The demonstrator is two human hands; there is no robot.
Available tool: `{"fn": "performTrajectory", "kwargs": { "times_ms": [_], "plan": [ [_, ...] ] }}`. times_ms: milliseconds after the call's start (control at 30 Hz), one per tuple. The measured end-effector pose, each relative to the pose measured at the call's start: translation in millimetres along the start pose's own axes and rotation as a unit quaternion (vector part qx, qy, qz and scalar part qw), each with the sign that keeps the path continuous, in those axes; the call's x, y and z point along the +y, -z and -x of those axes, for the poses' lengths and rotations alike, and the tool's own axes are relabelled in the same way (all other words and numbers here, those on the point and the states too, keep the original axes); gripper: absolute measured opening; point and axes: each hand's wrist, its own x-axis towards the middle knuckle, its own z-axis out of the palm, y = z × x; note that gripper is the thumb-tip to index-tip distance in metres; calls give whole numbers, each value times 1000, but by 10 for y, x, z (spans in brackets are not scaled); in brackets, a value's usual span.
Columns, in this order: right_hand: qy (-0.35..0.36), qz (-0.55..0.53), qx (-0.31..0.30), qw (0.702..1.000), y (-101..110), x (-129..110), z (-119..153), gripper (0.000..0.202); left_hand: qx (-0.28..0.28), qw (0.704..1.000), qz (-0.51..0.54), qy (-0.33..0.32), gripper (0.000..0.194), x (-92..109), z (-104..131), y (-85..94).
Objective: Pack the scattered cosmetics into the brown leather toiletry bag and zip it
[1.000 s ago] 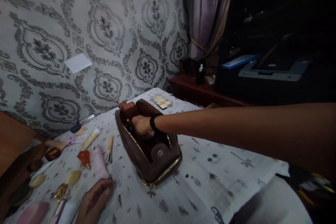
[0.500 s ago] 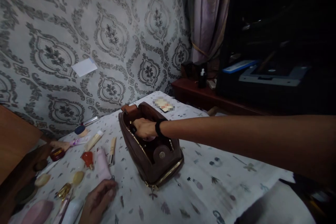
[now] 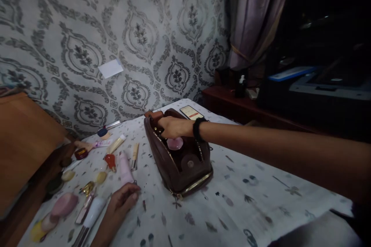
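My right hand (image 3: 175, 126) reaches into an open brown makeup bag (image 3: 171, 170) with its fingers curled downward. The fingertips are partly hidden, and small gold and dark bits show beside them; what they grip I cannot make out. Below the palm, a pink round item (image 3: 175, 144) lies inside the bag. My left hand (image 3: 123, 200) rests on the patterned cloth (image 3: 191, 216), fingers loosely bent and holding nothing. Just beyond its fingertips is a pale pink tube (image 3: 125, 166). A slim beige tube (image 3: 135, 155) lies between that tube and the bag.
Cosmetics spread across the left side: an orange-red bottle (image 3: 110, 162), a red jar (image 3: 81, 153), a cream tube (image 3: 116, 143), a pink sponge (image 3: 64, 204) and a white-and-dark brush (image 3: 92, 216). A lit phone (image 3: 191, 112) lies behind the bag. A dark red cabinet (image 3: 216, 98) stands behind.
The view has shifted left, so everything sits farther right. My right hand has risen a little in the bag, and the pink round item shows more. My left hand stays by the pink tube.
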Motion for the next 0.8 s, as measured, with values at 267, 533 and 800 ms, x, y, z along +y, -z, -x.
{"fn": "performTrajectory", "kwargs": {
  "times_ms": [267,533,800],
  "plan": [
    [128,-42,260,956,35,-295,411,22,11,999,30,-25,45,65,28,-73],
    [385,-90,189,899,-1123,-650,890,24,33,994,64,-83,33,-29,20,-56],
    [119,-302,83,942,-2043,-676,341,15,111,988,-33,-101,25,48,29,2]
  ]
}}
